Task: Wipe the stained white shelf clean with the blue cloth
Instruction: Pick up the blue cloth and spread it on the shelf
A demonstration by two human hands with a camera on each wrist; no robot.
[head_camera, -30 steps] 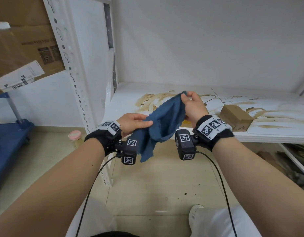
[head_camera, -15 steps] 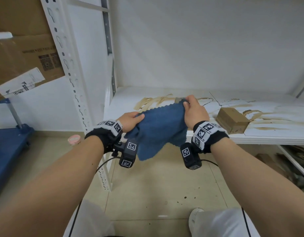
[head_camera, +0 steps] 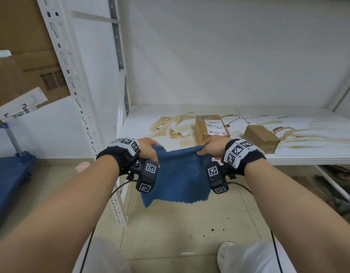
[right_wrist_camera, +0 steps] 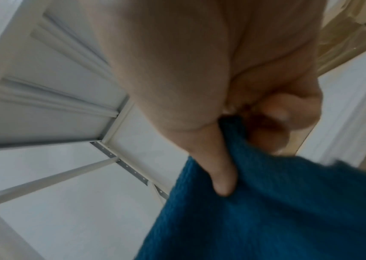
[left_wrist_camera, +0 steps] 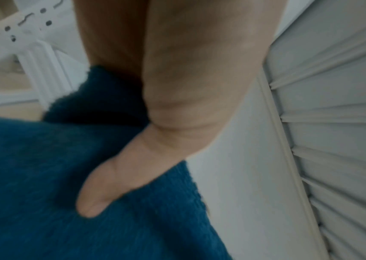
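A white metal rack fills the view, and its stained white shelf point(head_camera: 189, 115) lies just beyond both hands, streaked with brown smears from its left part across to the far right. Two cardboard boxes stand on the shelf: the larger labelled box point(head_camera: 211, 127) directly behind the right hand, and the smaller box point(head_camera: 261, 137) further to the right of it. Left of the left hand rises the rack's perforated upright point(head_camera: 75, 91), with a blue cart point(head_camera: 10, 174) on the floor well beyond that.

The blue cloth point(head_camera: 180, 174) hangs in the air between the hands, in front of the shelf's near edge and not touching it. It is now spread flat like a small banner, its lower zigzag edge dangling free (half a second ago it was still bunched and twisted between the hands). The left hand point(head_camera: 148, 149) pinches the top left corner, its thumb point(left_wrist_camera: 110, 179) pressed flat on the fabric. The right hand point(head_camera: 213, 145) pinches the top right corner, fingers curled round a fold. Both grips are clamped on cloth.

The cloth seems opened out and ready, so wiping has not begun; every stain remains. The boxes will probably need working around or shifting.
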